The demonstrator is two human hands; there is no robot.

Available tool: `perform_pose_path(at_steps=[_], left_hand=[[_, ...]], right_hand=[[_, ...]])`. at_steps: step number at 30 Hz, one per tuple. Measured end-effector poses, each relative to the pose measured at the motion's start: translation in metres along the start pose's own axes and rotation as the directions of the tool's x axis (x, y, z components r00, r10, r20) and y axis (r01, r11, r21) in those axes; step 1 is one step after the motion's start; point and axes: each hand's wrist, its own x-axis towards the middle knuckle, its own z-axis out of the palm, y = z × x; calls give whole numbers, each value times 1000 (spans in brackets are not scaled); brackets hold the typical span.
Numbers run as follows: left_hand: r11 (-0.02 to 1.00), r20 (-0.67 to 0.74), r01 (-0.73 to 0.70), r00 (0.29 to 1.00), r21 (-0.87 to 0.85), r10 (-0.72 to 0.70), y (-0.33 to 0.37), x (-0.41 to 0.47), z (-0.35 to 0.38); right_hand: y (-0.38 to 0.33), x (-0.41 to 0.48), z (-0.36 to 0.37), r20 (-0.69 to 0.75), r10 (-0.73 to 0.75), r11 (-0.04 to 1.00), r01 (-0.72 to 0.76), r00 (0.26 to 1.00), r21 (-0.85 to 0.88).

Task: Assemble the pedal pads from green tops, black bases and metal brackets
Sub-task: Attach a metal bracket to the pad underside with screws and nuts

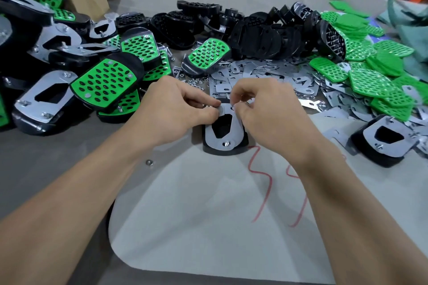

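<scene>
The worktop (69, 169) carries finished pads (104, 81) piled at left. Loose bases (261, 37), brackets (259, 71) and green tops (370, 81) are heaped behind and right, so by judgement much assembly remains. The current base (222, 150) lies at centre, underside up, with its bracket (238, 127) seated. One bolt (226, 144) shows at the near end. Left hand (176, 109) and right hand (266, 109) meet at the bracket's far end, where curled fingers (214, 111) of both pinch its edge. Any nut held is hidden.

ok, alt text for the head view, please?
Left hand and right hand pinch the far end of a metal bracket seated on a black base on the table. Finished pedal pads are piled at left, black bases behind, loose green tops and brackets at right.
</scene>
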Motion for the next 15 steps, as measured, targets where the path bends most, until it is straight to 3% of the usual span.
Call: perform_pose_path(at_steps=[3, 6, 11, 15], left_hand=[[1000, 5, -2, 1000, -4, 2, 0, 0, 0], [1000, 11, -11, 1000, -11, 11, 1, 0, 1], [1000, 6, -6, 1000, 0, 6, -1, 0, 0], [1000, 11, -12, 1000, -2, 12, -2, 1, 1]], right_hand=[[-4, 1, 3, -19, -26, 996, 25, 999, -80], [-7, 3, 10, -33, -94, 959, 81, 995, -272], [1, 0, 10, -80, -14, 998, 10, 997, -56], [1, -2, 8, -61, -28, 999, 26, 998, -28]])
